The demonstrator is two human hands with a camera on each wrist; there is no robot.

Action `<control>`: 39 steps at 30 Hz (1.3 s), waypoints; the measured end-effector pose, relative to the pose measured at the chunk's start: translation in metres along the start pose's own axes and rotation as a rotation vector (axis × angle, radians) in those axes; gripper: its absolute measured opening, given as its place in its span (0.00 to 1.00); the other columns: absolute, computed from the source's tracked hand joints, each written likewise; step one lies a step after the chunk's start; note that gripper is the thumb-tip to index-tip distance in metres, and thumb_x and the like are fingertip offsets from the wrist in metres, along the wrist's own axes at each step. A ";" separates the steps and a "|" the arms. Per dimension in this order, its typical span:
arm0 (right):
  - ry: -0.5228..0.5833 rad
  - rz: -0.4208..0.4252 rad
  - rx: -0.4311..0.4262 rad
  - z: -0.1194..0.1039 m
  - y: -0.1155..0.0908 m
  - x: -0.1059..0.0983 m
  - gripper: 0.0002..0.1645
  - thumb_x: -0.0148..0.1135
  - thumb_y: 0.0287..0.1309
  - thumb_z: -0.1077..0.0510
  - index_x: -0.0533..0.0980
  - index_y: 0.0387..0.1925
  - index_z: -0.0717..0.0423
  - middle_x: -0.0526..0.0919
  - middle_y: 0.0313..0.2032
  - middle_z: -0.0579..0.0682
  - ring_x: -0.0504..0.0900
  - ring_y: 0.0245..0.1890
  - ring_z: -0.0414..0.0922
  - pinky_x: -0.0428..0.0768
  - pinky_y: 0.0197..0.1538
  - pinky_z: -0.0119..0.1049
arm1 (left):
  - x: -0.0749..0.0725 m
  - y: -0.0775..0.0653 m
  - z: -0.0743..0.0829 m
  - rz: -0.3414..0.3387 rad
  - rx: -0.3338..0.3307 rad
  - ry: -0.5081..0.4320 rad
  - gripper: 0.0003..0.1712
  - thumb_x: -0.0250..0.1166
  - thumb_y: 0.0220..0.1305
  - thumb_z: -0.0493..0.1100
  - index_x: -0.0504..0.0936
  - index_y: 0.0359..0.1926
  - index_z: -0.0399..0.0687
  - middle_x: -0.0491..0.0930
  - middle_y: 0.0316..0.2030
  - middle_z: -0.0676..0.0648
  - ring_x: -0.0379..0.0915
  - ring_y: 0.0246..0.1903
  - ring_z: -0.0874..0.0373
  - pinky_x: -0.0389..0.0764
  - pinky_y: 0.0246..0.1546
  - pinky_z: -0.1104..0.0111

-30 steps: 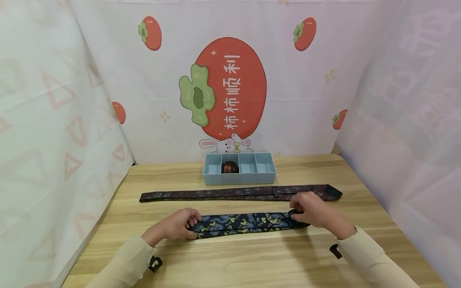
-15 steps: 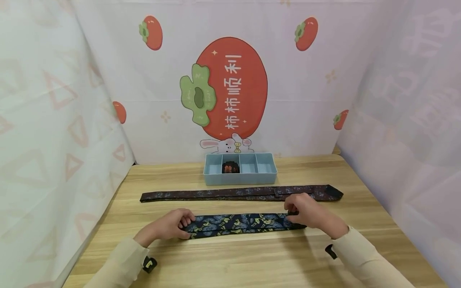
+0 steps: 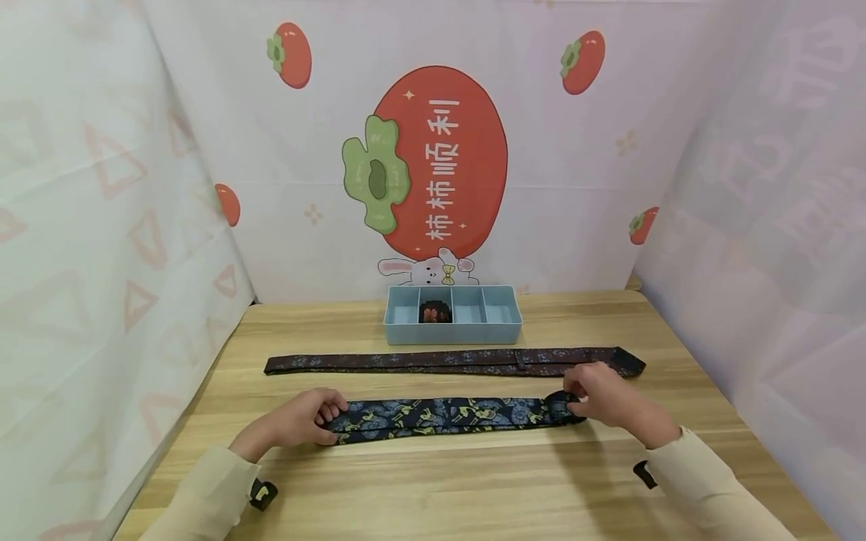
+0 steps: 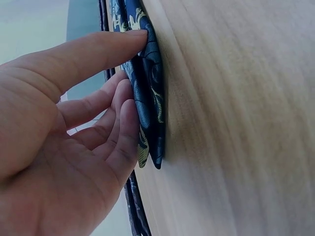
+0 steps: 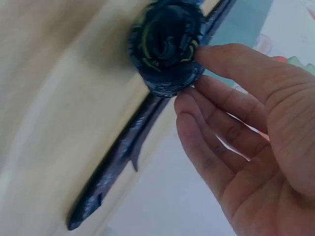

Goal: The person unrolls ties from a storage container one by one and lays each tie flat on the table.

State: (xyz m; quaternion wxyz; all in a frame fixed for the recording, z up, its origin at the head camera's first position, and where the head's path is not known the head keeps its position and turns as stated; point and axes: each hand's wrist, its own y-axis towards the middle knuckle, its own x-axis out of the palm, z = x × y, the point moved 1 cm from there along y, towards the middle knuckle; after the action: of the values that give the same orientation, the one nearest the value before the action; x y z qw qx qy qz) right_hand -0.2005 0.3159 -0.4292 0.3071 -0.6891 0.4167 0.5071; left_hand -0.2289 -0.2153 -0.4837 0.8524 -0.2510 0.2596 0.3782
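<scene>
Fingers [image 4: 127, 129] touch blue necktie [image 3: 433, 417] inside tabletop [image 3: 433, 488] edges.

Backdrop [image 3: 555, 173], white: is hanging behind the table [image 3: 433, 488], bearing red persimmons [image 3: 476, 180] (one dwarfing the others). Sheets [image 3: 74, 240], two, pale, printed: are flanking it. Table: is showing wood grain.

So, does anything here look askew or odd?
Yes: the backdrop seems hung sideways, since its big persimmon has its leafy top pointing left. Neither the partly rolled blue tie nor the brown tie shows obvious damage.
</scene>
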 end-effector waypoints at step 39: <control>-0.034 0.081 0.074 0.040 -0.030 -0.011 0.11 0.81 0.50 0.63 0.83 0.32 0.58 0.85 0.29 0.47 0.80 0.28 0.39 0.82 0.33 0.37 | -0.001 0.000 0.002 -0.008 -0.009 0.005 0.25 0.78 0.61 0.36 0.78 0.56 0.36 0.77 0.44 0.45 0.70 0.43 0.54 0.77 0.40 0.68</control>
State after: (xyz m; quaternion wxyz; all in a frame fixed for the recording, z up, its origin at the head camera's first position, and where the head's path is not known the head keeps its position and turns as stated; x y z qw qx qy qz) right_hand -0.1932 0.3663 -0.4305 0.3187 -0.6512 0.4573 0.5150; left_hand -0.2292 -0.2144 -0.4821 0.8521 -0.2568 0.2590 0.3753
